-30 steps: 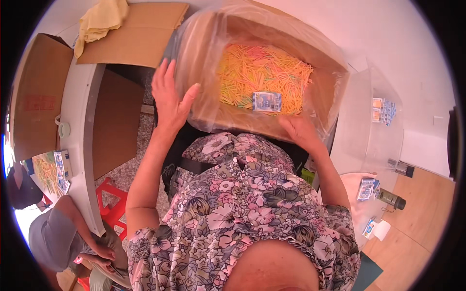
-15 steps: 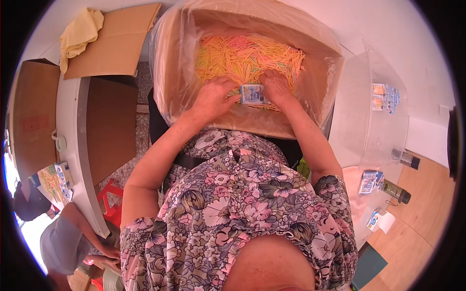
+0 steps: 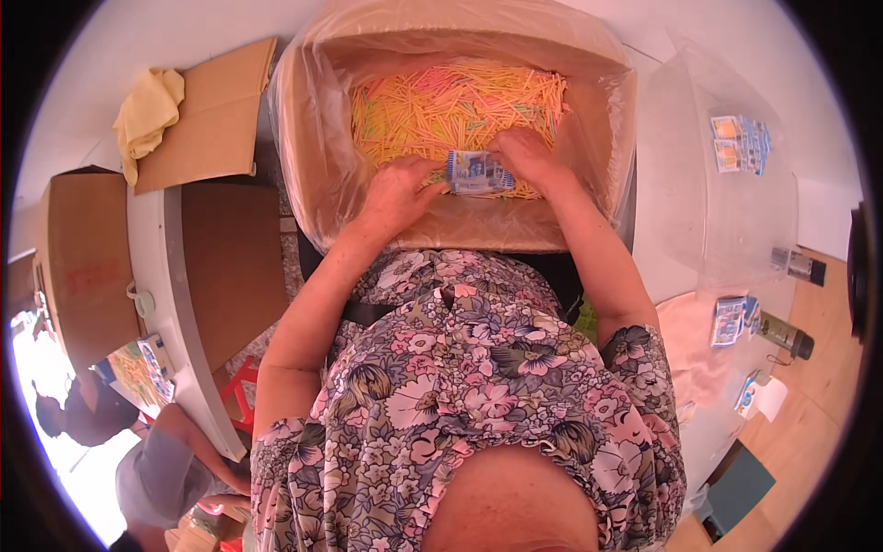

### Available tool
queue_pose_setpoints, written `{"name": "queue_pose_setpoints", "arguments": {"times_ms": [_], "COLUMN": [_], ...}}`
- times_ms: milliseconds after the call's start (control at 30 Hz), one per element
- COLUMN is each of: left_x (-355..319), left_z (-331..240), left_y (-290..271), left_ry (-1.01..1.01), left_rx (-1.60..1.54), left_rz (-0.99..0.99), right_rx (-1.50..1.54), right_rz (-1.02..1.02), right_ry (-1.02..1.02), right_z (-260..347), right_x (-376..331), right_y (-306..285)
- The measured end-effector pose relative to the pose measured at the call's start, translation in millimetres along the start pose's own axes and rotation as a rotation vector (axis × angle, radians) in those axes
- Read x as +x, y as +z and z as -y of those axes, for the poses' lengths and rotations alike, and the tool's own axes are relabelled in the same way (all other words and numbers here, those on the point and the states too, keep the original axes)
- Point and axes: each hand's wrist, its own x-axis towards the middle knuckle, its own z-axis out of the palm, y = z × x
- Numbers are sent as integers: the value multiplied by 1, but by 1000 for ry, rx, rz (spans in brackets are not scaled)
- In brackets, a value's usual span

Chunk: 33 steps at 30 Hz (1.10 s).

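A small clear plastic packet (image 3: 474, 173) with blue print lies over a heap of thin coloured sticks (image 3: 460, 106), mostly yellow, orange and pink. The heap fills a cardboard box (image 3: 602, 138) lined with clear plastic film. At the packet's left edge, my left hand (image 3: 398, 195) has its fingers curled, with a few greenish sticks between thumb and fingers. My right hand (image 3: 527, 156) closes on the packet's upper right corner, its fingertips partly hidden against the sticks.
To the right, a clear plastic bin (image 3: 745, 202) holds printed blue packets (image 3: 740, 144). Beyond a pink cloth (image 3: 690, 345) lie more packets (image 3: 728, 320) and a dark bottle (image 3: 786, 338). At left are cardboard flaps, a yellow cloth (image 3: 147, 115) and a seated person (image 3: 166, 478).
The view has turned a little, shifting the surroundings. Both hands stay at the packet, whose right side now looks tilted and creased. My left hand has drawn slightly back from its edge.
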Motion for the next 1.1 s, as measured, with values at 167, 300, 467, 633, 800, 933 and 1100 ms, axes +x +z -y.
{"name": "queue_pose_setpoints", "arguments": {"times_ms": [167, 300, 467, 633, 800, 933, 1100], "left_x": [2, 12, 15, 9, 11, 12, 10], "left_z": [-12, -43, -29, -14, 9, 6, 6], "left_y": [-8, -12, 3, 7, 15, 13, 13], "left_ry": [-19, 195, -98, -162, -246, -274, -312], "left_rx": [-6, 268, 195, -370, -743, -610, -500], "left_rz": [20, -161, 216, -67, 11, 84, 16], "right_rx": [-62, -178, 203, 636, 925, 964, 849], "right_rz": [-66, 181, -63, 15, -4, 106, 154], "right_ry": [-48, -40, -46, 212, 231, 367, 545], "right_z": [18, 61, 85, 67, 74, 67, 65], "right_x": [-5, -4, -14, -16, -4, -6, -3], "right_y": [-28, -62, -61, -35, -37, -38, -40]}}
